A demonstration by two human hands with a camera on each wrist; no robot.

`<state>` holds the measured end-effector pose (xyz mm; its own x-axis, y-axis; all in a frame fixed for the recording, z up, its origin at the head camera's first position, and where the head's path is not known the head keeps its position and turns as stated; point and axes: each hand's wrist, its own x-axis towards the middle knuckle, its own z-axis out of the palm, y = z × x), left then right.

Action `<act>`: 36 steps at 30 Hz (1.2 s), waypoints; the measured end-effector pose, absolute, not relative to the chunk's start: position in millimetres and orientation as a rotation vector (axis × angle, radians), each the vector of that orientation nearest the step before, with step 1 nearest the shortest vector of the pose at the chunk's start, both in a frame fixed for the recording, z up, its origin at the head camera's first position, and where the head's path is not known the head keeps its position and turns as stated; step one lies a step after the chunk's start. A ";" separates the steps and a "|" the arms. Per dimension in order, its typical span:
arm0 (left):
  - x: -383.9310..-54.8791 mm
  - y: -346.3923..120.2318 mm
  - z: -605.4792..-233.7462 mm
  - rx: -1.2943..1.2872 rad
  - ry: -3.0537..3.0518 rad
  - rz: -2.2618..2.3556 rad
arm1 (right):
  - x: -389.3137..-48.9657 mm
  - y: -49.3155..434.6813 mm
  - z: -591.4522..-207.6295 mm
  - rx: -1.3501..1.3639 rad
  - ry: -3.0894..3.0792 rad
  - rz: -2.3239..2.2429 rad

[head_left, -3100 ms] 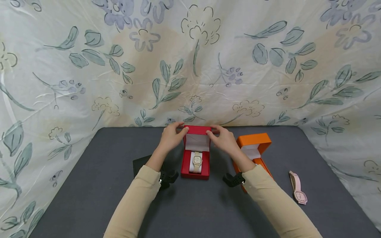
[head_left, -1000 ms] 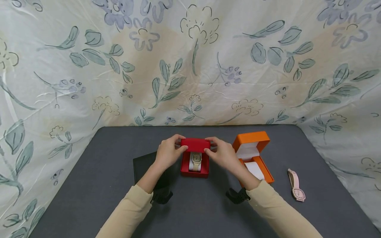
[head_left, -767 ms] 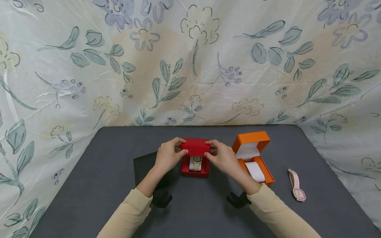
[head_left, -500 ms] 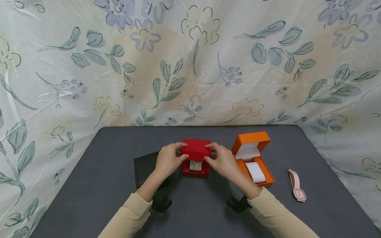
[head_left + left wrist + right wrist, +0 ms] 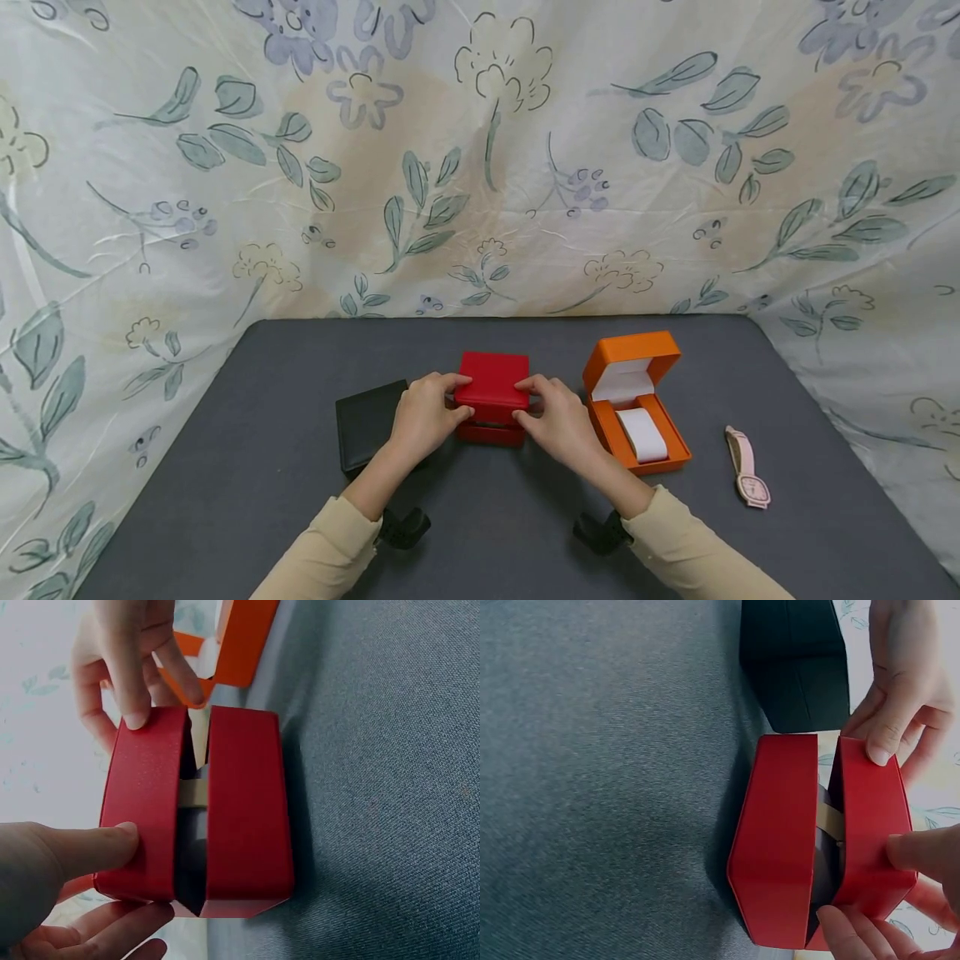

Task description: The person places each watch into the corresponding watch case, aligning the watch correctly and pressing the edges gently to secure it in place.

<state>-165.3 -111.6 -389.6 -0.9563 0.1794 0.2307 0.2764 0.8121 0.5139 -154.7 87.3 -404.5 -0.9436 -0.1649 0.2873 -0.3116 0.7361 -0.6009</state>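
A red watch box (image 5: 491,379) stands at the middle of the table, its lid tilted down with a narrow gap above the base. My left hand (image 5: 423,414) grips the lid's left side, thumb at the front and fingers along the side and top. On the opposite side, my right hand (image 5: 562,423) holds the lid the same way. Through the gap in the left wrist view, a beige watch strap (image 5: 193,793) shows inside; the watch face is hidden. The red base (image 5: 780,832) rests on the table.
An orange watch box (image 5: 669,427) stands open at the right, with a white cushion (image 5: 642,435) inside. Further right lies a pink watch (image 5: 748,477). A black box (image 5: 366,423) sits at the left, partly behind my left hand. Patterned cloth (image 5: 495,208) hangs behind the table (image 5: 225,467).
Both hands have brought the red lid from upright down toward the base, moving nearer to me. The watch face has gone from the head view. The orange box and pink watch have stayed put.
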 end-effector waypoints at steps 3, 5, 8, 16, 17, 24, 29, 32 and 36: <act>-164.4 -111.9 -389.2 -0.385 -2.834 -0.801 | -153.4 87.3 -406.8 0.380 -2.723 1.006; -163.3 -111.9 -388.6 -0.406 -2.843 -0.762 | -152.6 87.3 -408.4 0.385 -2.725 1.014; -161.8 -111.9 -388.2 -0.430 -2.861 -0.701 | -151.4 87.4 -410.6 0.398 -2.723 1.025; -159.4 -111.7 -389.8 -0.454 -2.882 -0.642 | -148.6 88.3 -414.4 0.408 -2.728 0.984; -159.2 -111.7 -389.9 -0.455 -2.882 -0.638 | -148.4 88.4 -414.8 0.412 -2.729 0.983; -158.5 -111.7 -390.9 -0.472 -2.892 -0.582 | -147.7 89.2 -416.3 0.434 -2.731 0.968; -158.2 -111.8 -391.4 -0.485 -2.885 -0.580 | -147.3 89.6 -416.6 0.453 -2.727 0.942; -158.2 -112.1 -391.2 -0.494 -2.878 -0.584 | -146.8 89.6 -416.7 0.470 -2.721 0.905; -158.7 -113.1 -390.8 -0.499 -2.885 -0.581 | -146.0 89.9 -416.9 0.492 -2.708 0.880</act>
